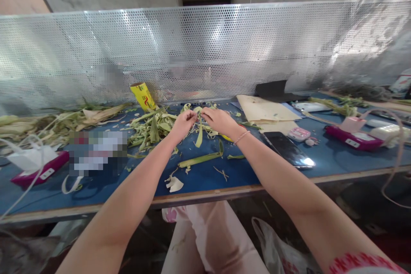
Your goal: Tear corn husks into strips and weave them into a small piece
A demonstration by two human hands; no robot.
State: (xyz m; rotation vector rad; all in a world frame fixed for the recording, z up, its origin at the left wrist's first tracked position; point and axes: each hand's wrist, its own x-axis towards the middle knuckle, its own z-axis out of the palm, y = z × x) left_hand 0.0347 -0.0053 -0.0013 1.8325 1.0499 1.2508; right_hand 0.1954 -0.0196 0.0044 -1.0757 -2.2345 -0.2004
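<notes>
Both my hands meet over the middle of the blue table (205, 180). My left hand (186, 120) pinches a pale green leaf strip (199, 137), whose end dangles below the fingers. My right hand (220, 119) has its fingertips closed on the same strip, close beside the left ones. The bit between the fingertips is too small to see well. Left of my hands lies a heap of curled green leaf strips (150, 130). Nearer me are a cut green stalk (201, 159) and a whitish torn scrap (175, 184).
A yellow packet (143, 96) stands behind the heap, before a perforated metal screen (205, 51). To the right lie brown paper (265, 109), a black phone (287, 149), a pink case (299, 134) and a purple power strip (355, 138). Another purple strip (38, 171) with cables sits left.
</notes>
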